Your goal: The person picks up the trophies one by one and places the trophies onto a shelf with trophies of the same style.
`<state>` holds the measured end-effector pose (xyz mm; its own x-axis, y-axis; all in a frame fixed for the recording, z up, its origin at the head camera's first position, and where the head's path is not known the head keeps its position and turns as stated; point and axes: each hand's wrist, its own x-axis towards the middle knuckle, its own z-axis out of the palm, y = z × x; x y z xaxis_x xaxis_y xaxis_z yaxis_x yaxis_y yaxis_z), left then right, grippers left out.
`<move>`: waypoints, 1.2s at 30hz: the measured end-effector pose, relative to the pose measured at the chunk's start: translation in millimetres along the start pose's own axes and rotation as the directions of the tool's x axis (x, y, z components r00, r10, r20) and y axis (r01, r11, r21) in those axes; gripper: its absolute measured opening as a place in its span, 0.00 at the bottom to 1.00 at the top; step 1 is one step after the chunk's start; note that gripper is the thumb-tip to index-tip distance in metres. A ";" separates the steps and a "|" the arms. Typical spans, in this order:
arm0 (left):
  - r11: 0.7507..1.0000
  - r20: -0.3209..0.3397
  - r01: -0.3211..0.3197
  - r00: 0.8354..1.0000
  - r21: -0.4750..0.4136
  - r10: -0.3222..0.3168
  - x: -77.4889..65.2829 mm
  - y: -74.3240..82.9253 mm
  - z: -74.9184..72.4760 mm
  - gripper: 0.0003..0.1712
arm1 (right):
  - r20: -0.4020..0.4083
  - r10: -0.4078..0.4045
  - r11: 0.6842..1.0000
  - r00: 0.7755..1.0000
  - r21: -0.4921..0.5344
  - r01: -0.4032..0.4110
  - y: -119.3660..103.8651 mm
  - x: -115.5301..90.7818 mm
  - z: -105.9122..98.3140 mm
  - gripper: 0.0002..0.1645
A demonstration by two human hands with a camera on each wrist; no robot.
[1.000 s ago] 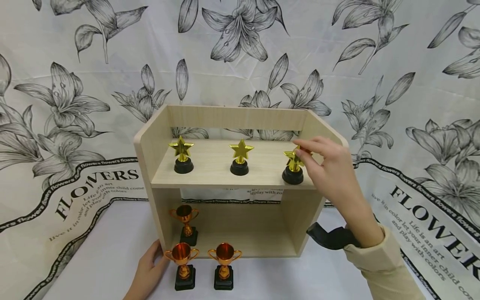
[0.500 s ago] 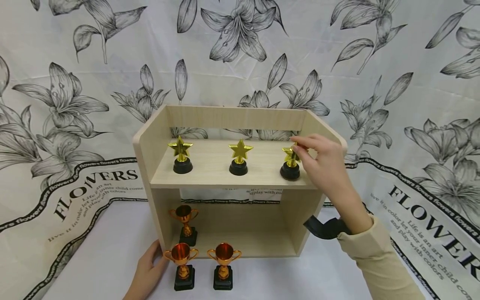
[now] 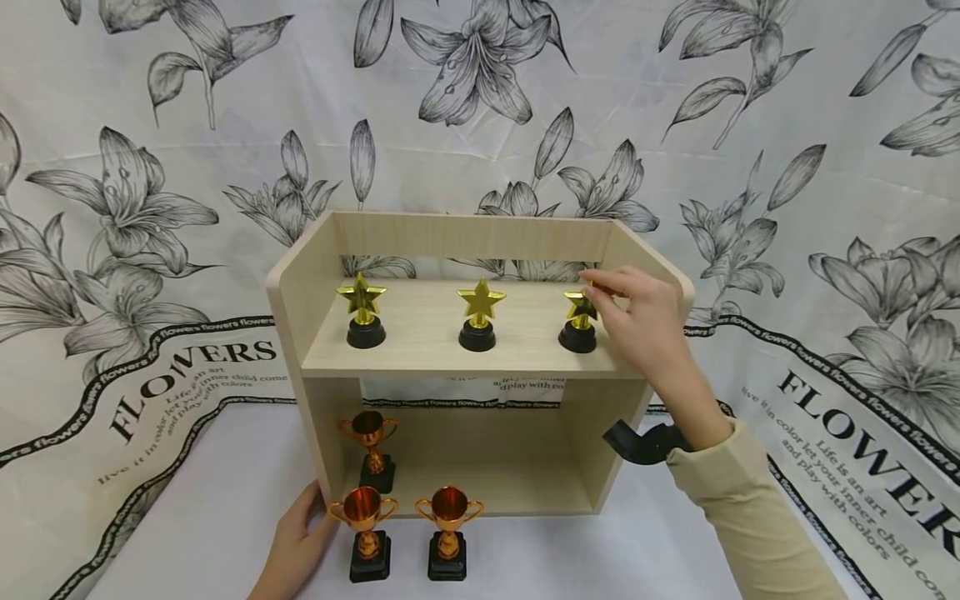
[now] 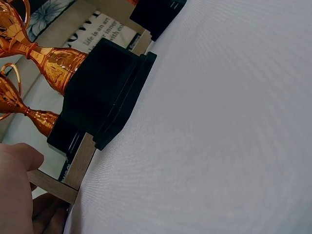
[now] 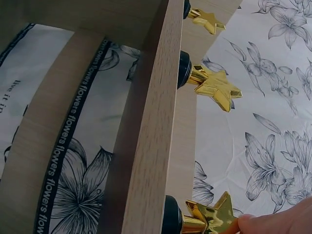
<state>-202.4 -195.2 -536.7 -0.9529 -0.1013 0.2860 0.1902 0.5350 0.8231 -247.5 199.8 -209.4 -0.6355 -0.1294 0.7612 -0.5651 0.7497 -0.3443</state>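
Observation:
A gold star trophy (image 3: 579, 327) with a round black base stands at the right of the upper level of a pale wooden shelf (image 3: 450, 372). My right hand (image 3: 651, 325) pinches its star between thumb and fingers; the right wrist view shows a fingertip at the star (image 5: 222, 217). Two matching star trophies, one in the middle (image 3: 480, 317) and one at the left (image 3: 365, 315), stand in line with it. Low on the shelf's left side, my left hand (image 3: 296, 537) grips the side panel (image 4: 51, 185), thumb on the inner face and fingers outside.
Inside the lower level, at the left, stands a bronze cup trophy (image 3: 375, 454) on a square black base. Two more cup trophies, left (image 3: 367, 542) and right (image 3: 447, 542), stand on the white tablecloth (image 3: 570, 558) before the shelf. A flower-printed cloth (image 3: 480, 158) hangs behind.
My right hand has shifted slightly back and left, taking the right star trophy farther from the shelf's front edge. The left hand keeps its grip on the panel.

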 end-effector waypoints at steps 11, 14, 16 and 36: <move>1.000 -0.009 -0.025 1.000 -0.012 0.025 -1.1 0.5 0.9 0.27 | 0.009 0.043 0.999 0.999 -0.021 -0.043 0.5 1.3 0.5 0.14; 0.999 -0.008 -0.031 0.999 -0.005 0.031 -0.8 0.1 1.1 0.27 | 0.008 0.049 0.999 0.999 -0.019 -0.049 0.6 0.9 -0.1 0.15; 0.999 -0.009 -0.033 0.999 -0.003 0.033 -0.6 0.3 1.0 0.27 | 0.005 0.050 0.999 0.999 -0.016 -0.050 0.7 0.7 0.0 0.15; 0.998 -0.036 -0.066 0.997 -0.014 0.065 -0.9 2.8 0.7 0.27 | -0.001 0.050 0.999 0.999 -0.008 -0.050 -8.9 -9.1 -5.3 0.26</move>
<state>-201.2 -193.0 -535.0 -0.9293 -0.0958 0.3566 0.2559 0.5291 0.8091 -233.9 197.7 -210.3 -0.6624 -0.0911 0.7436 -0.5283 0.7606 -0.3773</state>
